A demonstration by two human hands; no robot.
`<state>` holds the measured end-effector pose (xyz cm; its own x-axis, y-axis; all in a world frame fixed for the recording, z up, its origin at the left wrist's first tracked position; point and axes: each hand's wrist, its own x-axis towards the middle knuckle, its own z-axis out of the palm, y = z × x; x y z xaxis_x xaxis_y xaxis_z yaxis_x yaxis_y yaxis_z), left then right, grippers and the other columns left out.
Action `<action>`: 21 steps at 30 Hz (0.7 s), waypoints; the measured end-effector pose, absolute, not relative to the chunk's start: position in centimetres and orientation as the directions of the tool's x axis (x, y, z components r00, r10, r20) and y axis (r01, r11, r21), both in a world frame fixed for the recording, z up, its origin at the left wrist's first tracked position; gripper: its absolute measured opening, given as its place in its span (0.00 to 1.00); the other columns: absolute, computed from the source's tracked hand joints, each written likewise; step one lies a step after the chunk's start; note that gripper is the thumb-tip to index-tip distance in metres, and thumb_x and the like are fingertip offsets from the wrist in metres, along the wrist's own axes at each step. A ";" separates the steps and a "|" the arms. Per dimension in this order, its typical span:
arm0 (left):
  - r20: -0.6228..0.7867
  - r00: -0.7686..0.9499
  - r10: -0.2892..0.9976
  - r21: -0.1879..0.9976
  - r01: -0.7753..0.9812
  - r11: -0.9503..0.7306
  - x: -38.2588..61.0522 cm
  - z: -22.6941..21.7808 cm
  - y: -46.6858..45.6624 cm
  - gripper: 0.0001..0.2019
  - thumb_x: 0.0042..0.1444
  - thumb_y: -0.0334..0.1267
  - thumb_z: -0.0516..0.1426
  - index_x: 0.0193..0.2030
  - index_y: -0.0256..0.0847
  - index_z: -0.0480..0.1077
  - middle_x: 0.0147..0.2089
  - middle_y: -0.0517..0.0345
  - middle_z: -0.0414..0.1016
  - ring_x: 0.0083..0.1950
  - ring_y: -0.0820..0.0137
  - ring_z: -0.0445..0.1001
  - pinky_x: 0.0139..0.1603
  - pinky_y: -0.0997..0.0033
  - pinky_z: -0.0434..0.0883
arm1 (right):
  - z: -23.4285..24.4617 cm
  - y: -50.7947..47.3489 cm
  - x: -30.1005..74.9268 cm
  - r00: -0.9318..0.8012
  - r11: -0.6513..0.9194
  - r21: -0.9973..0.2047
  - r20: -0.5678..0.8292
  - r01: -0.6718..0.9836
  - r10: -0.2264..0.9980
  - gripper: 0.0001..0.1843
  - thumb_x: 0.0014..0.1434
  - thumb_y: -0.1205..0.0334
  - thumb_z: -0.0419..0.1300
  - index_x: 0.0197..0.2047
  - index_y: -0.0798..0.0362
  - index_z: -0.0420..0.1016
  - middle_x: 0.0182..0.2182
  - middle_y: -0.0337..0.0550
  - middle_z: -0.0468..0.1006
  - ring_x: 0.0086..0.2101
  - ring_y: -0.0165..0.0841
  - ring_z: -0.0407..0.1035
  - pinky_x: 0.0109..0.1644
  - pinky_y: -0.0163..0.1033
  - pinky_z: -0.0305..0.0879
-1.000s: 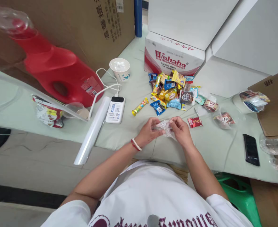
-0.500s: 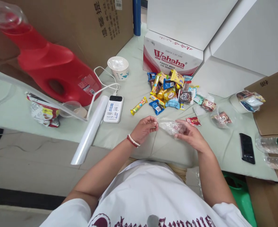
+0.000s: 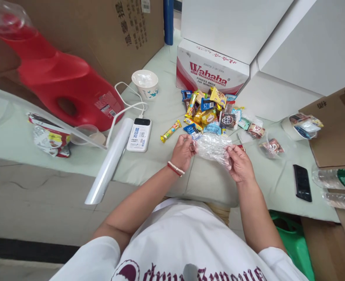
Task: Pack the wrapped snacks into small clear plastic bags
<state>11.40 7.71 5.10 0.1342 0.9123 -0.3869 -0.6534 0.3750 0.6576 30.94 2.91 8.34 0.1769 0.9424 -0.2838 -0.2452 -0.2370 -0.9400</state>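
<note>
Between my two hands a crinkled clear plastic bag (image 3: 211, 147) is stretched out above the table's front part. My left hand (image 3: 184, 150), with a beaded bracelet at the wrist, pinches its left end. The fingers of my right hand (image 3: 240, 162) are closed on its right end. Just beyond the bag lies a heap of wrapped snacks (image 3: 209, 113) in yellow, blue and brown. A yellow snack bar (image 3: 171, 131) lies apart on the left of the heap. A red packet (image 3: 242, 147) is mostly hidden behind my right hand.
A white Wahaha box (image 3: 211, 68) stands behind the heap. On the left are a paper cup (image 3: 145, 84), a white power bank (image 3: 139, 136), a plastic roll (image 3: 109, 162) and a big red jug (image 3: 63, 86). A phone (image 3: 302, 182) and a filled cup (image 3: 297, 127) are on the right.
The bag has been spread wider and lifted slightly away from me. My right hand has gone from loosely touching it to gripping its end, now covering most of the red packet.
</note>
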 end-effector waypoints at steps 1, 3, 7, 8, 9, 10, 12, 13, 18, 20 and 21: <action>-0.432 0.146 0.890 0.635 -0.651 0.415 11.6 5.1 7.5 0.24 0.52 0.58 0.68 0.40 0.44 0.64 0.31 0.64 0.74 0.29 0.75 0.72 0.33 0.73 0.70 | 8.2 3.1 30.7 0.190 -0.233 -0.933 -0.290 -0.274 0.938 0.22 0.48 0.45 0.77 0.36 0.49 0.75 0.21 0.28 0.67 0.15 0.22 0.56 0.13 0.28 0.51; -0.497 0.250 0.831 0.580 -0.617 0.532 11.9 5.1 6.7 0.27 0.54 0.66 0.62 0.40 0.41 0.69 0.36 0.56 0.78 0.34 0.71 0.76 0.36 0.71 0.71 | 8.0 3.4 30.4 0.208 -0.221 -0.927 -0.291 -0.305 0.934 0.23 0.47 0.46 0.77 0.36 0.50 0.74 0.21 0.28 0.67 0.15 0.20 0.54 0.12 0.27 0.48; -0.447 0.347 0.825 0.608 -0.558 0.565 12.0 4.8 5.1 0.25 0.53 0.63 0.64 0.39 0.40 0.76 0.46 0.50 0.81 0.47 0.67 0.77 0.42 0.71 0.71 | 7.7 3.5 30.5 0.225 -0.215 -0.924 -0.293 -0.316 0.929 0.24 0.46 0.46 0.77 0.37 0.51 0.74 0.22 0.28 0.68 0.15 0.19 0.53 0.12 0.26 0.46; -0.425 0.310 0.851 0.626 -0.578 0.523 11.9 4.7 5.0 0.23 0.54 0.61 0.65 0.38 0.41 0.76 0.47 0.51 0.82 0.49 0.67 0.77 0.45 0.71 0.71 | 7.6 3.4 30.5 0.237 -0.212 -0.929 -0.289 -0.304 0.927 0.24 0.46 0.46 0.77 0.37 0.51 0.74 0.23 0.28 0.68 0.15 0.19 0.53 0.13 0.27 0.46; -0.411 0.276 0.869 0.632 -0.600 0.490 11.8 4.7 5.0 0.22 0.54 0.60 0.65 0.38 0.41 0.76 0.48 0.52 0.82 0.50 0.66 0.77 0.46 0.71 0.71 | 7.6 3.3 30.5 0.251 -0.206 -0.936 -0.281 -0.284 0.926 0.24 0.47 0.46 0.77 0.37 0.51 0.75 0.23 0.28 0.68 0.15 0.19 0.53 0.13 0.27 0.46; -0.408 0.264 0.874 0.625 -0.617 0.478 11.7 4.7 5.2 0.23 0.55 0.62 0.63 0.37 0.41 0.76 0.47 0.51 0.82 0.50 0.66 0.77 0.47 0.70 0.71 | 7.5 3.2 30.5 0.266 -0.198 -0.945 -0.267 -0.260 0.926 0.24 0.47 0.45 0.76 0.37 0.51 0.75 0.22 0.29 0.68 0.15 0.20 0.53 0.12 0.27 0.46; -0.417 0.292 0.861 0.597 -0.627 0.501 11.5 4.7 5.8 0.28 0.55 0.67 0.60 0.36 0.40 0.76 0.43 0.50 0.82 0.47 0.65 0.78 0.46 0.68 0.72 | 7.4 2.9 30.5 0.283 -0.176 -0.963 -0.230 -0.205 0.931 0.22 0.50 0.44 0.75 0.37 0.51 0.75 0.23 0.29 0.68 0.15 0.20 0.54 0.13 0.28 0.45; -0.419 0.305 0.855 0.596 -0.618 0.512 11.4 4.8 6.0 0.28 0.54 0.67 0.62 0.35 0.39 0.76 0.40 0.51 0.81 0.43 0.66 0.79 0.45 0.67 0.73 | 7.4 2.8 30.5 0.286 -0.165 -0.970 -0.212 -0.178 0.935 0.22 0.51 0.44 0.74 0.37 0.51 0.74 0.23 0.29 0.68 0.15 0.20 0.54 0.13 0.28 0.45; -0.347 0.300 0.889 0.650 -0.606 0.458 11.4 5.4 6.2 0.23 0.43 0.53 0.74 0.31 0.38 0.72 0.34 0.57 0.79 0.38 0.69 0.80 0.45 0.68 0.74 | 7.2 2.7 31.7 0.327 -0.123 -0.989 -0.144 -0.087 0.934 0.19 0.55 0.44 0.71 0.39 0.50 0.75 0.24 0.30 0.69 0.16 0.20 0.55 0.14 0.28 0.48; -0.326 0.329 0.886 0.642 -0.611 0.463 11.5 5.7 6.1 0.24 0.44 0.54 0.74 0.31 0.38 0.71 0.36 0.55 0.80 0.41 0.66 0.82 0.49 0.63 0.76 | 7.1 2.9 32.5 0.375 -0.097 -0.993 -0.118 -0.074 0.920 0.19 0.55 0.45 0.72 0.38 0.50 0.75 0.25 0.31 0.70 0.17 0.20 0.55 0.16 0.28 0.49; -0.326 0.338 0.883 0.641 -0.607 0.469 11.5 5.8 6.1 0.24 0.45 0.54 0.73 0.31 0.38 0.70 0.36 0.54 0.81 0.42 0.64 0.82 0.51 0.61 0.76 | 7.1 3.1 33.0 0.393 -0.087 -0.994 -0.106 -0.065 0.913 0.19 0.54 0.45 0.72 0.38 0.50 0.75 0.25 0.32 0.71 0.18 0.21 0.56 0.16 0.28 0.50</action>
<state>11.52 6.08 5.78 0.3376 0.8830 -0.3262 -0.6071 0.4691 0.6414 32.98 3.10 7.11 0.3934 0.9133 -0.1056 -0.0647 -0.0871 -0.9941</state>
